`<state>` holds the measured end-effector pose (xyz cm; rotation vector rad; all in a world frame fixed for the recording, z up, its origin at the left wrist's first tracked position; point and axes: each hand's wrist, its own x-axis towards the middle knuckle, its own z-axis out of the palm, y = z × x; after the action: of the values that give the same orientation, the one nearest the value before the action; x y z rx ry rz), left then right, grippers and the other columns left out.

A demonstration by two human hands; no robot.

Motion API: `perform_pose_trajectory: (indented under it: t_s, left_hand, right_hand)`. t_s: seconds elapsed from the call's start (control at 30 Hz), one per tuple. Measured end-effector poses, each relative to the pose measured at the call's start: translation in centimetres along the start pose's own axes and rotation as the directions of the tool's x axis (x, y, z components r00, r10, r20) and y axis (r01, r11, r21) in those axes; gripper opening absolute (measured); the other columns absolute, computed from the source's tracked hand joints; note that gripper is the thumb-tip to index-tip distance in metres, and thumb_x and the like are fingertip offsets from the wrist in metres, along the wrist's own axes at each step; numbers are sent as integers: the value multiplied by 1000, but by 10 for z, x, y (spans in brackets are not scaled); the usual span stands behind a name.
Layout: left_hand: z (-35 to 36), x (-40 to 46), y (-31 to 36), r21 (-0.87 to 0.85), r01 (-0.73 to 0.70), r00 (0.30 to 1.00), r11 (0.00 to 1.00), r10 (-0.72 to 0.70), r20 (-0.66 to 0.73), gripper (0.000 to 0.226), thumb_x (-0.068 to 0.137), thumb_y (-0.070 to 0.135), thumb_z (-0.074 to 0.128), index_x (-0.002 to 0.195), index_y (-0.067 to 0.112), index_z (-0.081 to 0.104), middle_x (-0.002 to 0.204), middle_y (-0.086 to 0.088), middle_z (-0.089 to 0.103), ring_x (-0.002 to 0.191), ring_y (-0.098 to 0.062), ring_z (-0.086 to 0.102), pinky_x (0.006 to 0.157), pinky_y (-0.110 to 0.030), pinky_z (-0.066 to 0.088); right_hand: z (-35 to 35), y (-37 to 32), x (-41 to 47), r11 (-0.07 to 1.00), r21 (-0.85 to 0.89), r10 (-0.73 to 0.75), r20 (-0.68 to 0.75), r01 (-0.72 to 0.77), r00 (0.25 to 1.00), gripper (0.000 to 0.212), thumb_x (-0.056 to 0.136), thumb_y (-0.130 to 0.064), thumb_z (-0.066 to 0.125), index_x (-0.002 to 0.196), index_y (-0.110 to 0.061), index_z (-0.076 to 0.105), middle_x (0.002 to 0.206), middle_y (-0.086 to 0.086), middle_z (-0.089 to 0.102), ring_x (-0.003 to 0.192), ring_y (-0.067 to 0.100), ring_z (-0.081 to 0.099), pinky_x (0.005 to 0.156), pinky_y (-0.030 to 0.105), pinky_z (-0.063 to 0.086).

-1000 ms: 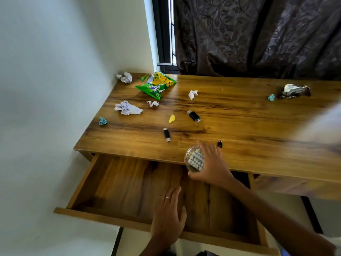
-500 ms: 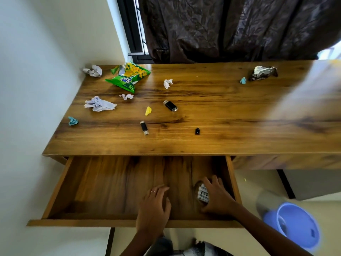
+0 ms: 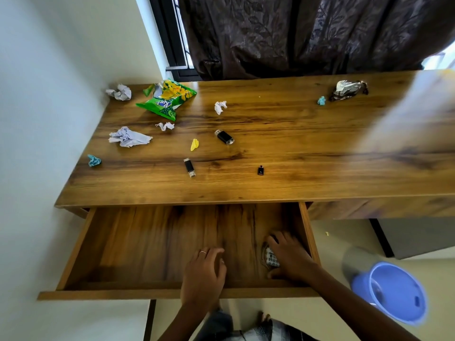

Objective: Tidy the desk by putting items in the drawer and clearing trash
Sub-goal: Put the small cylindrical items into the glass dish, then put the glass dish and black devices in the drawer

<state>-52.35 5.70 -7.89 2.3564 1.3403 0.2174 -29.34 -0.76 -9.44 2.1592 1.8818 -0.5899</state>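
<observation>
The wooden drawer (image 3: 147, 244) is pulled out below the desk top (image 3: 283, 153). My right hand (image 3: 289, 258) grips a small round labelled container (image 3: 270, 259) down on the drawer floor in the front right corner. My left hand (image 3: 204, 274) rests on the drawer's front edge with relaxed fingers, holding nothing. On the desk lie two black USB sticks (image 3: 189, 167) (image 3: 224, 137) and a tiny black adapter (image 3: 260, 170). Trash is scattered: a green snack bag (image 3: 167, 99), crumpled white papers (image 3: 129, 137) (image 3: 120, 92), a foil wrapper (image 3: 348, 89), small yellow (image 3: 194, 144) and teal scraps (image 3: 94, 160).
A blue bin (image 3: 394, 291) stands on the floor to the right of the drawer. A wall runs along the desk's left side; a dark curtain (image 3: 307, 33) hangs behind it. More small white scraps (image 3: 220, 107) (image 3: 165, 126) and a teal bit (image 3: 321, 100) lie on the desk.
My right hand carried the round container from the desk's front edge down into the drawer's front right corner. My left hand stayed at the drawer's front edge.
</observation>
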Motion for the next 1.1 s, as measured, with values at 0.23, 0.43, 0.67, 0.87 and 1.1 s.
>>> perform_pose_trajectory:
  t_s: [0.23,0.43,0.67,0.87,1.1]
  left_hand:
    - [-1,1,1,-4,-4,1000,1000,4,7,30,95,37,43,124,34,52,116,15,57,100,3,48,89,-18,44]
    - [-2,3,1,26,-12,998,1000,10,61,36,96,43,38,131,39,41,128,19,49,113,4,41,98,-16,37]
    - [-22,25,11,-137,-39,999,990,38,-8,39,94,38,47,132,38,41,137,20,41,124,3,34,98,-10,24]
    - [-47,52,20,-481,44,998,876,-62,-23,34,93,29,54,126,37,47,125,22,47,116,3,43,94,-21,39]
    - [-63,75,21,-802,341,940,491,-163,300,19,96,15,50,111,24,58,118,0,63,106,-6,59,80,-12,47]
  right_hand:
    - [-3,-10,-5,987,-163,0,16,2,1000,82,79,-47,65,141,-12,25,149,13,28,138,30,25,118,46,11]
    - [-17,-19,-12,999,-43,31,-46,-33,998,70,86,-51,52,141,-16,27,148,10,30,140,26,23,118,43,10]
    - [-80,-33,3,922,379,140,-512,77,848,29,94,-32,46,121,-26,55,123,-7,55,116,6,45,100,24,34]
    - [-133,-3,66,922,383,257,-497,-56,829,41,97,-21,42,138,-16,41,146,4,37,136,19,29,110,31,26]
    - [-129,14,101,935,333,254,-387,-122,886,42,99,-16,40,140,-11,40,146,8,40,136,20,29,110,32,26]
